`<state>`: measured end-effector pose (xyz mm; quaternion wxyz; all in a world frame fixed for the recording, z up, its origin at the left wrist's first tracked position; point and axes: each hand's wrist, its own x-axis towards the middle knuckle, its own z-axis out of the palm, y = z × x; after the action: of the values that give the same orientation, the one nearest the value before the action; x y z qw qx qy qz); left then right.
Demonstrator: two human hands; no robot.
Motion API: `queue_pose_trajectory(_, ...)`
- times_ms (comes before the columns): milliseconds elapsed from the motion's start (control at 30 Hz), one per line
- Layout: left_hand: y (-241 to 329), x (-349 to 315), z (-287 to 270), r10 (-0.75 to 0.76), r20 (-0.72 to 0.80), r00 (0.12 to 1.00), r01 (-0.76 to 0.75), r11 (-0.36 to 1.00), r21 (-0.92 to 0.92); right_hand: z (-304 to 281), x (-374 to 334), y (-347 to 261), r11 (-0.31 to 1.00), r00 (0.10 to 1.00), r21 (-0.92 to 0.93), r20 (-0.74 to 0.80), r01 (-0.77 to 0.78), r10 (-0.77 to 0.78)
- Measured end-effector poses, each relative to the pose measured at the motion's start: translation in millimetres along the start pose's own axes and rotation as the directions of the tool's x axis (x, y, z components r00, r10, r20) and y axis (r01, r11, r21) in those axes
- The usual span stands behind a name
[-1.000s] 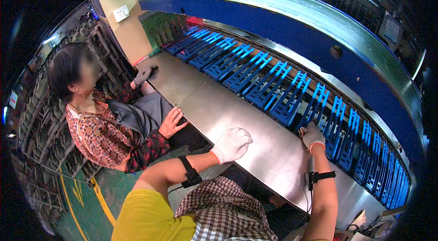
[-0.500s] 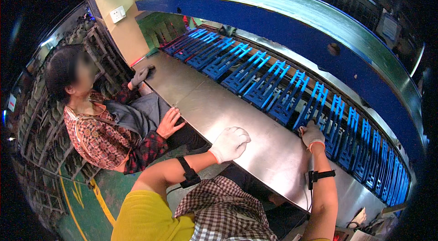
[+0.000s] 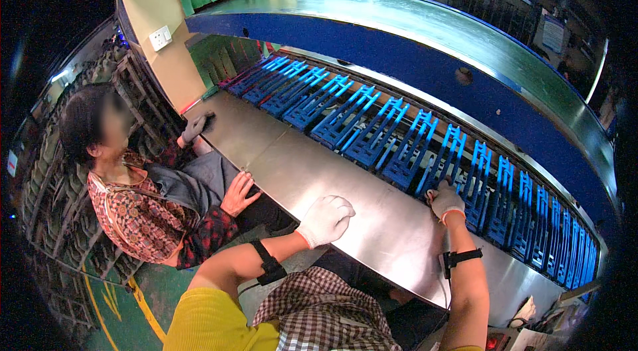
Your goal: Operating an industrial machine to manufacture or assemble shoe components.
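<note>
My left hand (image 3: pixel 327 221), in a white knit glove, is curled into a loose fist above the steel table (image 3: pixel 292 171) near its front edge. Nothing shows in it. My right hand (image 3: pixel 445 202), gloved in the same way, is at the far edge of the table, against the near end of a blue forked rack (image 3: pixel 458 168). Its fingers are bent down and closed there; what lies under them is hidden. Several similar blue racks (image 3: pixel 359 121) stand side by side in a long row beyond the table.
A curved blue-sided conveyor (image 3: pixel 399 35) with a green top passes above the racks. At the left sits a co-worker (image 3: pixel 133 198), one gloved hand (image 3: pixel 197 126) on the table and one bare hand (image 3: pixel 239 195) at its edge. Dark shelving (image 3: pixel 50 218) stands behind them.
The whole view has shifted a little, and a person in a dark cap now shows beyond the conveyor. Both my hands keep nearly the same pose, the right one still at the racks.
</note>
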<state>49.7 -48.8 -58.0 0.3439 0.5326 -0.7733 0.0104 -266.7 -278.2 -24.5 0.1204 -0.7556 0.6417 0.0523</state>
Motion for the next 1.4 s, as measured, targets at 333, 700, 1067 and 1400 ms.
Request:
queue_pose_trajectory(333,2.8,0.2,-0.8,-0.019,-0.023,1.000,0.019,1.000,-0.002,-1.3,-0.3,1.7,1.000,1.000,0.005,0.023,-0.014,0.014)
queue_pose_trajectory(700,1.2,-0.9,-1.6,-0.021,-0.010,1.000,0.021,1.000,-0.009,4.7,5.0,9.1,1.000,0.999,-0.005,0.045,-0.019,0.020)
queue_pose_trajectory(1067,0.1,0.8,-1.2,-0.016,-0.027,1.000,0.016,1.000,0.003,8.3,1.0,11.8,0.999,0.998,0.034,-0.060,-0.003,0.005)
queue_pose_trajectory(1400,-0.3,0.6,-2.1,-0.008,-0.033,0.999,0.007,1.000,-0.003,5.5,0.6,11.3,0.999,0.999,0.016,-0.030,-0.038,0.038)
